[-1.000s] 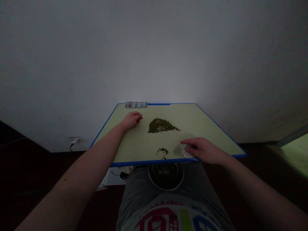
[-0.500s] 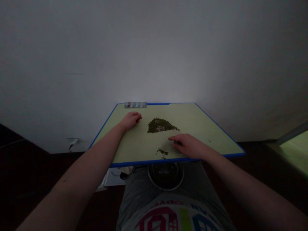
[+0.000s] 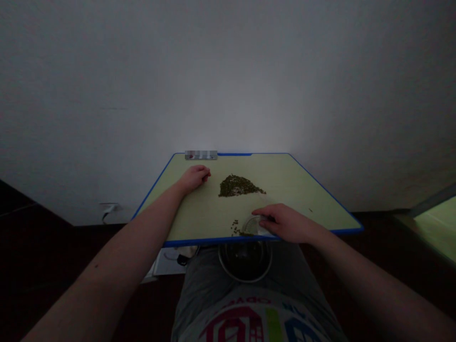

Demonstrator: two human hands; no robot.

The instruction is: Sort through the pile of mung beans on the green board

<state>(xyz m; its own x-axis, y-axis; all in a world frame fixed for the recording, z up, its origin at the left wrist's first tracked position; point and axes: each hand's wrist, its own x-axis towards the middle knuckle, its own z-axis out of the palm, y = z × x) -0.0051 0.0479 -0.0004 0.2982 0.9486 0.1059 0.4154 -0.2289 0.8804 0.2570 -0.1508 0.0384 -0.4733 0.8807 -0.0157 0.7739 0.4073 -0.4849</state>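
Observation:
My right hand [image 3: 281, 221] grips a clear round lid or shallow dish [image 3: 251, 224], tilted near the front edge of a pale yellow-green table [image 3: 199, 213]. At the lid's left side lie a few small dark green grains [image 3: 235, 227], which look like mung beans; some are right at the edge. Farther back, a larger pile of the same beans [image 3: 237, 185] is spread in the middle of the table. Left of the pile rests my left hand [image 3: 196, 176], its fingers curled in a loose fist with nothing showing in them. Below the edge, a metal bowl [image 3: 245, 278] sits on my lap.
Blue trim [image 3: 327, 194] borders the table, which stands against a pale wall [image 3: 231, 85]. A blurred-out flat item [image 3: 201, 155] lies at the back left edge. A small dark speck [image 3: 310, 210] is on the right. A plug [image 3: 110, 208] sits in the wall at left.
My right hand has drawn the clear lid toward the front edge and slightly right, bringing some beans to the edge. My left hand and the large pile stay put.

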